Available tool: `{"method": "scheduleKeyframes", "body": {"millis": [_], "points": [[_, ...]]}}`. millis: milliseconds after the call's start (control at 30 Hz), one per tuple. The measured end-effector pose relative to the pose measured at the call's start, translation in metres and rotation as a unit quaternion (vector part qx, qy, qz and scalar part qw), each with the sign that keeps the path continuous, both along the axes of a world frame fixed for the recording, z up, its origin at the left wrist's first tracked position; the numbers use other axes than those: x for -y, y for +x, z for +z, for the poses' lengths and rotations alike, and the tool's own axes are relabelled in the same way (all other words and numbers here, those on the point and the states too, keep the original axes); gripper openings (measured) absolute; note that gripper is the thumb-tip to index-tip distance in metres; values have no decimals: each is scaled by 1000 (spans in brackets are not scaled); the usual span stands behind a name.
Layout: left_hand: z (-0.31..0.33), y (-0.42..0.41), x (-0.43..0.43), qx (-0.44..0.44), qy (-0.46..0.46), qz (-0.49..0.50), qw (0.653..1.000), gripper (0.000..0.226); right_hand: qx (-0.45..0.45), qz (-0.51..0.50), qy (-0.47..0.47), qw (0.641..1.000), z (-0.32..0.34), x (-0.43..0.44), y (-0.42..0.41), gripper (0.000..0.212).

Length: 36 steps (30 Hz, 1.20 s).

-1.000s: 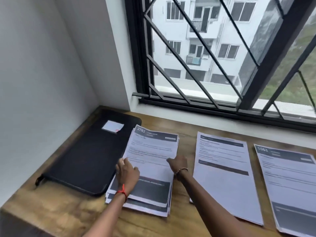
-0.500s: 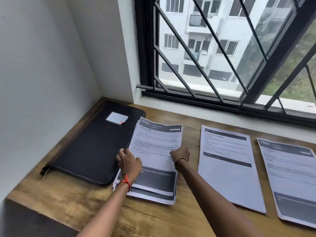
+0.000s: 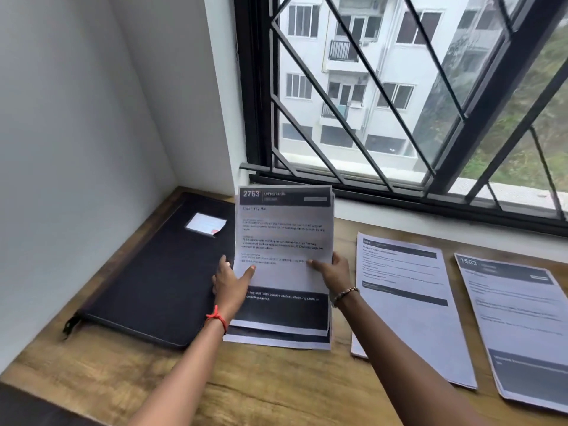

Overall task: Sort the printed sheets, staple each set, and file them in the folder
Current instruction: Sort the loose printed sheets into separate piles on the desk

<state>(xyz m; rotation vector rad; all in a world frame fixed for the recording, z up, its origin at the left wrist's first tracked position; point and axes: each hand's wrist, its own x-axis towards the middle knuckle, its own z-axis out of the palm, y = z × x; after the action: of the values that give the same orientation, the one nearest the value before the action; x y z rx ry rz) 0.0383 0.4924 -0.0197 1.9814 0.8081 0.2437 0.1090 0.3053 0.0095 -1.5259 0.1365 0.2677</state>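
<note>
Left hand and right hand pinch the 2763 sheet stack by its side edges.
Thumbs lie on its front and its top end is tilted up above the counter. A black folder lies just left of the left hand; the middle sheet set and the 1563 sheet set lie right of the right hand.

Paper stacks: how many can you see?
3. The 2763 stack is gripped by the left hand and right hand, beside the black folder. The middle stack lies flat. The 1563 stack lies far right. Sheets underneath are hidden.
</note>
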Motion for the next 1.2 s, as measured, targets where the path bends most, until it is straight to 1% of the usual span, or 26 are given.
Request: {"method": "scheduleKeyframes", "body": {"millis": [33, 67, 100, 133, 167, 200, 233, 300, 400, 500, 600, 700, 800, 933, 1033, 1133, 1200], "points": [[4, 7, -3, 38, -66, -4, 997, 80, 13, 3, 16, 1000, 6, 4, 3, 24], [11, 14, -3, 76, -127, -11, 989, 76, 25, 5, 26, 999, 12, 9, 6, 22], [19, 21, -2, 108, -175, -21, 978, 65, 37, 6, 31, 999, 17, 14, 9, 22], [26, 27, 0, 137, -199, -39, 970, 50, 49, 4, 37, 998, 23, 18, 11, 22], [34, 32, 3, 162, -206, -54, 963, 34, 62, -3, 42, 997, 29, 22, 13, 22], [41, 37, 6, 186, -213, -61, 957, 23, 76, -9, 47, 996, 35, 24, 14, 22], [46, 42, 10, 207, -221, -63, 951, 19, 97, -14, 44, 994, 43, 27, 16, 21], [56, 49, 18, 247, -227, -70, 939, 19, 138, -26, 34, 990, 55, 31, 19, 21], [67, 47, 34, 293, -199, -94, 930, 19, 186, -49, 12, 981, 60, 34, 20, 20], [53, 35, 44, 286, -179, -119, 934, 22, 196, -35, -67, 978, 44, 33, 10, 17], [33, 27, 45, 267, -166, -135, 940, 24, 173, -47, -67, 981, 30, 30, 2, 15], [33, 28, 45, 257, -148, -145, 944, 25, 186, -68, -79, 977, 31, 28, 7, 9], [37, 34, 44, 272, -140, -142, 941, 25, 181, -92, -42, 978, 31, 26, 11, 7], [31, 34, 41, 253, -136, -161, 944, 26, 160, -78, -35, 983, 23, 25, 6, 5], [34, 39, 35, 241, -128, -152, 950, 25, 150, -82, -44, 984, 24, 24, 12, 5], [45, 52, 29, 206, -113, -125, 964, 25, 128, -77, -48, 988, 27, 22, 25, 9], [45, 59, 27, 150, -84, -106, 980, 27, 66, -62, -62, 994, 22, 22, 31, 22]]}}
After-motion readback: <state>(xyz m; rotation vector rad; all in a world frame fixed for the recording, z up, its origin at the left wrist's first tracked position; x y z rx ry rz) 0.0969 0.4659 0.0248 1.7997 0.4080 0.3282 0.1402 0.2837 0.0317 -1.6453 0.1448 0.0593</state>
